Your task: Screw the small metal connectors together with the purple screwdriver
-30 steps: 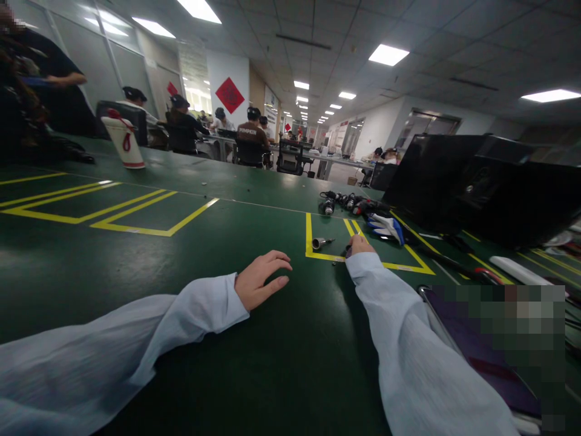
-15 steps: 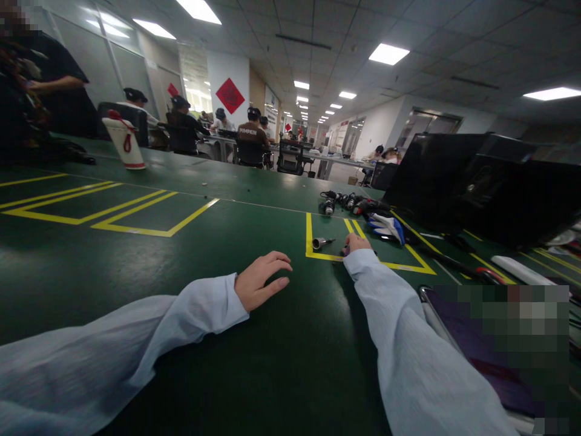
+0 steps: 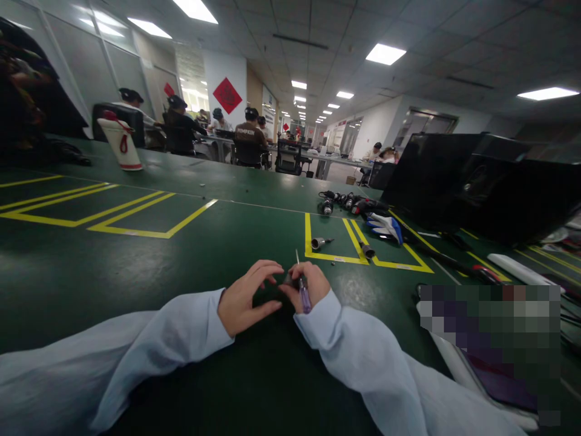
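Note:
My right hand (image 3: 316,283) is closed on a screwdriver (image 3: 304,298) with a see-through purple handle. Its thin shaft points up and away from me. A small dark piece (image 3: 289,280) shows at the fingertips of that hand, too blurred to name. Just to the left, my left hand (image 3: 249,295) is open, thumb and fingers apart, with its fingertips close to the dark piece. Whether they touch it I cannot tell. Beyond the hands lie two metal cup-shaped parts with thin stems, one part (image 3: 318,243) inside a yellow tape outline and another part (image 3: 367,251) across tape lines.
White-and-blue gloves (image 3: 385,226) and a heap of dark cabled tools (image 3: 347,201) lie at the back right, near black monitors (image 3: 436,172). A white cup (image 3: 120,144) stands at the back left. A tablet-like device (image 3: 494,375) lies by my right arm.
My right hand has come from the taped area back towards my left hand, bringing the screwdriver into view. The second metal part now shows where that hand was. My left hand has shifted slightly left and nearer.

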{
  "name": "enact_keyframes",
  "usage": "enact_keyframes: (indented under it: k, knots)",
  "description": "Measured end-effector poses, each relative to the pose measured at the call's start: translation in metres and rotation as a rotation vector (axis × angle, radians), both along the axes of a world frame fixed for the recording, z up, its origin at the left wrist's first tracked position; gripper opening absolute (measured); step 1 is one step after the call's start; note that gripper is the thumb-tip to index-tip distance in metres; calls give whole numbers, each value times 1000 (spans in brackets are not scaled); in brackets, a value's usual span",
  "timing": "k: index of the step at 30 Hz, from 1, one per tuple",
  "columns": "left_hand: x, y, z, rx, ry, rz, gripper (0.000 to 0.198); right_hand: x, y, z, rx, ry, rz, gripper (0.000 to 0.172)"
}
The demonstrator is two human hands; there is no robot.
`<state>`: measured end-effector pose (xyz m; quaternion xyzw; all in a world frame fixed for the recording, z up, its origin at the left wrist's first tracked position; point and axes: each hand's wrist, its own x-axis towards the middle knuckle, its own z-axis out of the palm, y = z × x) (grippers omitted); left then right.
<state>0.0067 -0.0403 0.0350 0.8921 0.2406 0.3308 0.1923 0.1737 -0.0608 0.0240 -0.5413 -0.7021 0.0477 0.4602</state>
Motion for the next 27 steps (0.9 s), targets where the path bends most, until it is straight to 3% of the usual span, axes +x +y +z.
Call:
enact_keyframes:
  k: [4,7,10,13,18,21,24,27]
  knots:
    - [-12,-13,0,-6,78,-190,38,-20,-34,-9,-85,125,133,31]
    - [-15,-21,4,-10,173,-261,30,-21,-51,-10,-135,175,227,33]
    - [-15,-24,7,-35,201,-320,29,-20,-56,-14,-161,235,283,30]
    - [-16,-23,8,-89,164,-367,32,-22,-51,-21,-81,300,303,27]
    - [-16,-23,2,-26,149,-255,29,-21,-43,-21,87,259,288,23]
    - [-15,-23,-6,97,172,-127,29,-15,-44,-17,41,211,326,25]
    - [-16,-24,-11,166,209,1,28,-8,-44,-17,-14,309,355,25]
    - [-17,-27,-8,267,243,-23,30,-2,-41,-19,-58,455,341,22]
